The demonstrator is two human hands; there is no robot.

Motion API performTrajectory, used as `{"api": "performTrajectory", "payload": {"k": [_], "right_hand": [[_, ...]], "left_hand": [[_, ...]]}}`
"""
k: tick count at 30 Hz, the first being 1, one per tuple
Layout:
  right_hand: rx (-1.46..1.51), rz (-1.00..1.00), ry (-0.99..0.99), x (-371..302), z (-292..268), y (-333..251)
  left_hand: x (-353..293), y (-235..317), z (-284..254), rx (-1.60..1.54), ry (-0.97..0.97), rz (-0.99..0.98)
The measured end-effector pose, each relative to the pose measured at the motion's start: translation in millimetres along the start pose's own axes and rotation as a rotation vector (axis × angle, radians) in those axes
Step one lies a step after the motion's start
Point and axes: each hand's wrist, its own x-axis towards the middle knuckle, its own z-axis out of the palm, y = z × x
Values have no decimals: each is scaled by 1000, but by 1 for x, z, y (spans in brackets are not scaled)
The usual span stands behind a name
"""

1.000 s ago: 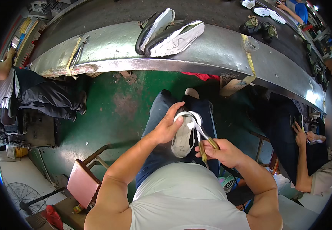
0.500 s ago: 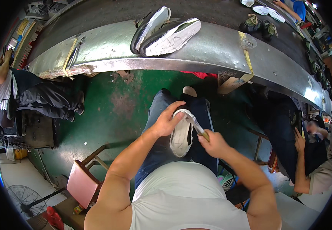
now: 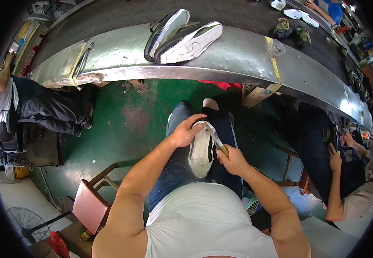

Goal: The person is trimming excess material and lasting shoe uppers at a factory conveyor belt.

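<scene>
A shoe (image 3: 200, 155) lies across my thighs with its white sole facing up. Around its far end my left hand (image 3: 185, 132) is closed, the thumb pressing near the sole's rim. My right hand (image 3: 234, 160) grips a slim tool (image 3: 225, 150) with a yellowish-brown handle; a pale, whitish length runs from it along the sole's right edge up to the far end. I cannot tell where that tool ends and the sole's rim begins, and its tip is hard to make out.
Ahead runs a metal-edged bench (image 3: 122, 47) with a dark belt, carrying a pair of shoes (image 3: 191, 43), dark shoes (image 3: 290, 31) and a clear cup (image 3: 276, 47). A pink-seated chair (image 3: 91, 204) and a fan (image 3: 27, 223) stand left. People sit on both sides.
My right hand and the tool have shifted slightly left and toward the far end of the shoe. My left hand keeps its hold. The person at right has raised one hand.
</scene>
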Motion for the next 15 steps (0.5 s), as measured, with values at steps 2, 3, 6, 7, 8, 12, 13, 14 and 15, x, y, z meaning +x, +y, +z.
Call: {"api": "performTrajectory", "payload": {"k": [2, 3, 6, 7, 8, 12, 13, 14, 15], "right_hand": [[-22, 16, 28, 7, 12, 8], [-72, -52, 119, 11, 18, 15], [-110, -120, 238, 6, 29, 14], [-114, -172, 245, 6, 28, 14], [-118, -224, 254, 4, 28, 14], [-263, -254, 178, -27, 13, -4], [-376, -176, 141, -40, 11, -19], [-492, -93, 107, -51, 8, -29], [-492, -89, 108, -59, 10, -33]], "left_hand": [[2, -1, -1, 102, 34, 22], [5, -1, -2, 207, 59, 44], [5, -12, -7, 91, 52, 13], [1, -1, -5, 21, 34, -25], [-3, 2, -3, 27, 29, -20], [-23, 17, 1, 275, 43, 144], [-31, 30, 7, -55, 44, -33], [-36, 42, 16, -388, 40, -208], [-40, 51, 27, -394, 128, -244]]}}
